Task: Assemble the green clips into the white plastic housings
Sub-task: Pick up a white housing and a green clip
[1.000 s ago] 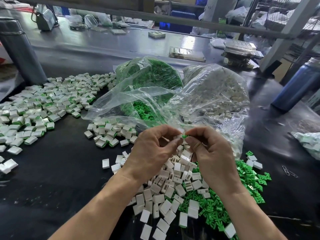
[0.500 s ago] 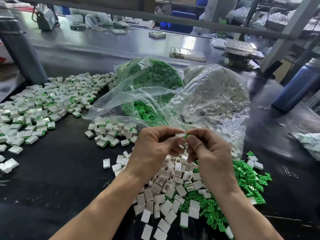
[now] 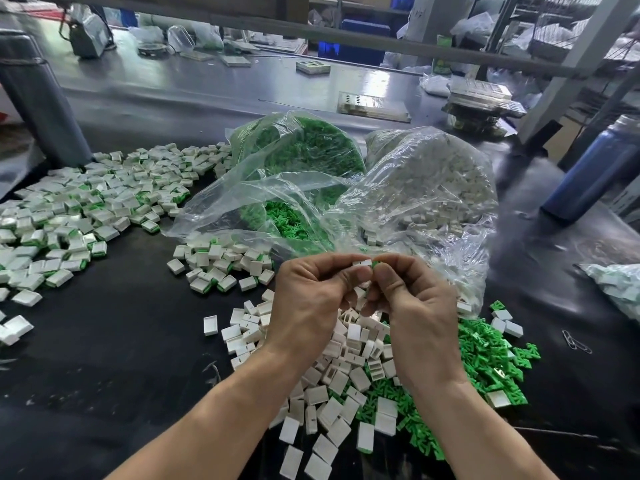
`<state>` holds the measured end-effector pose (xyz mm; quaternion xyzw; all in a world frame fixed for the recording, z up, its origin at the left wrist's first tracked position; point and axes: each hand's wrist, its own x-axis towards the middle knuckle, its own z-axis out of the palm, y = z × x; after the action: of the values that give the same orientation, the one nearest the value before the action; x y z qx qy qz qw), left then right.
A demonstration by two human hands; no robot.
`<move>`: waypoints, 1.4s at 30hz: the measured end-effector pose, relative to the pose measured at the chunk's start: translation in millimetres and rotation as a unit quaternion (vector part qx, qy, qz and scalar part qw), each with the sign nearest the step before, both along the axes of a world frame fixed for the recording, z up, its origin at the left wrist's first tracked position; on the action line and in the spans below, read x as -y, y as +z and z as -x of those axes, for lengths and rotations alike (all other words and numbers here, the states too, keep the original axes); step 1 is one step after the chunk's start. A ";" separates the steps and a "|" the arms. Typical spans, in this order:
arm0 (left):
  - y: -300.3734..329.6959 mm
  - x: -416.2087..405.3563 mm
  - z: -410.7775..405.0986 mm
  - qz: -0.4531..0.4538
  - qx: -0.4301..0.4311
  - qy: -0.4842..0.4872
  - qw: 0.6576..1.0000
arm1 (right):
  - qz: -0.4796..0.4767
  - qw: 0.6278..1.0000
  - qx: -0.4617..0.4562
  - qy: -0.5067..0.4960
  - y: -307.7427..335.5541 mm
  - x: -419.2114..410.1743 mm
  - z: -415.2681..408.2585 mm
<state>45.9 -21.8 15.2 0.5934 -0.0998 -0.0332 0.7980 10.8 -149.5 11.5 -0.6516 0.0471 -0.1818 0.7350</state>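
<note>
The left hand (image 3: 311,299) is pinching a white housing (image 3: 362,263) between its thumb and first finger. The right hand (image 3: 414,306) is pinching a green clip (image 3: 375,264) and is holding it against the right end of that housing. Only a small bit of the clip is showing past the fingertips. Both hands are staying up in the air, close together, just above the loose pile (image 3: 346,368) of white housings on the black table (image 3: 104,358).

Taking the loose pile as the middle spot: green clips are lying in a heap (image 3: 485,362) touching its right side and running under its near edge. Just behind the pile, two clear bags are lying open toward it. The green bag (image 3: 298,161) is holding clips and the white bag (image 3: 433,188) is holding housings. The white bag is sitting right of the green one, and the two are touching.

A small bunch (image 3: 221,261) of done pieces, white with green ends, is sitting left of the pile and a bit behind it. Far left of the pile, a big spread (image 3: 86,209) of done pieces is covering the table. A paper clip (image 3: 576,342) is lying well to the right of the pile, past the green heap. A blue bottle (image 3: 595,171) is standing far back on the right.
</note>
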 end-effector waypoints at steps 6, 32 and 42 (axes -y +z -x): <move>0.7 -6.3 -2.7 -0.041 0.027 -0.008 0.999 | 0.002 1.000 -0.001 0.003 5.6 5.3 1.2; 1.1 -13.8 -9.5 -0.132 0.075 -0.036 0.988 | 0.018 0.999 -0.032 0.040 9.5 6.4 2.3; 0.1 3.3 -2.7 -0.033 0.040 -0.114 0.992 | -0.026 0.995 -0.092 0.042 9.1 -7.1 -4.0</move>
<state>48.6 -25.1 15.4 0.6049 -0.1974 -0.1037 0.7645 14.8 -142.4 20.5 -0.6477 0.0921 -0.0887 0.7511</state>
